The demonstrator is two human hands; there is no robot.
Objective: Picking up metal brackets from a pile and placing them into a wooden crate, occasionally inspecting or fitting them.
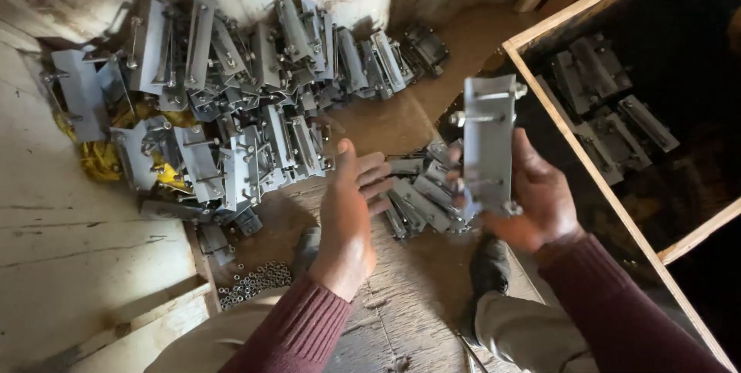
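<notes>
My right hand (540,199) grips a grey metal bracket (488,137) with bolts on it, held upright in front of me, near the corner of the wooden crate (575,141). My left hand (351,203) is open and holds nothing, its fingers stretched toward the bracket. Just below and between my hands lies a small heap of the same brackets (421,199) on the wooden floor. Both arms wear dark red sleeves.
A large pile of grey brackets (231,87) fills the corner against the wall at upper left, with yellow material (96,157) under it. Inside the crate lie a few brackets (610,114). Loose nuts (255,280) sit near my knee. My shoes (490,265) stand on the floor.
</notes>
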